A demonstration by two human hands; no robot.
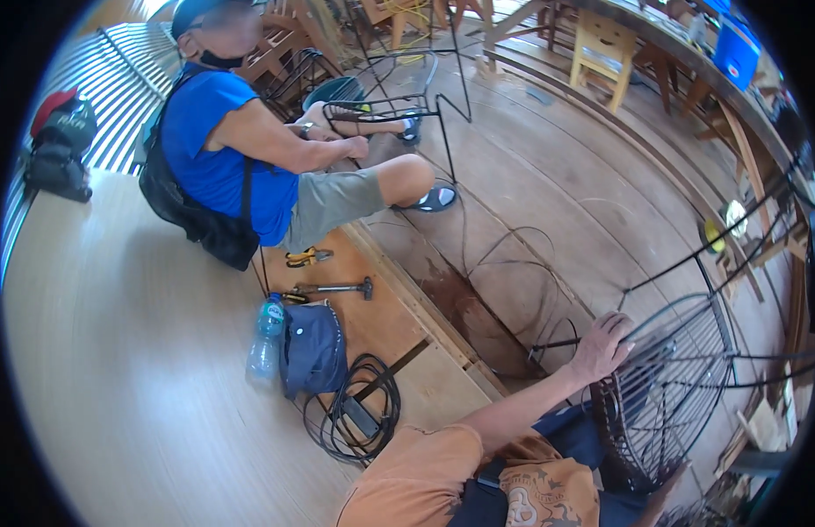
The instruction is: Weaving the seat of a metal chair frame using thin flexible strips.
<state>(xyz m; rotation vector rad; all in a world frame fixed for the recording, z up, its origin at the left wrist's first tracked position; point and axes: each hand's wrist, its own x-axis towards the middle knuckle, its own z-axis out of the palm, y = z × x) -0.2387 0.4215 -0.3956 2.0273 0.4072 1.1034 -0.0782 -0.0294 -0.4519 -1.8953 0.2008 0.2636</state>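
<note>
Black metal rods formed the chair frame [688,369], which we had in front of us at the right, tilted on its side close to our legs. A brown woven strip [611,430] ran along its near edge. We placed the left hand [599,348] on the upper rim, partly closed, with the fingers curled over the rod and the arm extended. Only a sliver of skin from the right hand [674,494] or its forearm was visible at the lower edge, beside the frame; we could not tell its opening or its hold. On the plywood board [359,325] to our left lay a pair of yellow-handled pliers [308,256], a hammer [342,288] and a coil of black cord [393,400]. Near the coil we noted a dark blue bag [313,356], touching a clear bottle [265,342]. Beyond these, a co-worker [219,149] in a blue shirt sat facing a second frame [441,114] on the wooden floor [592,211].
</note>
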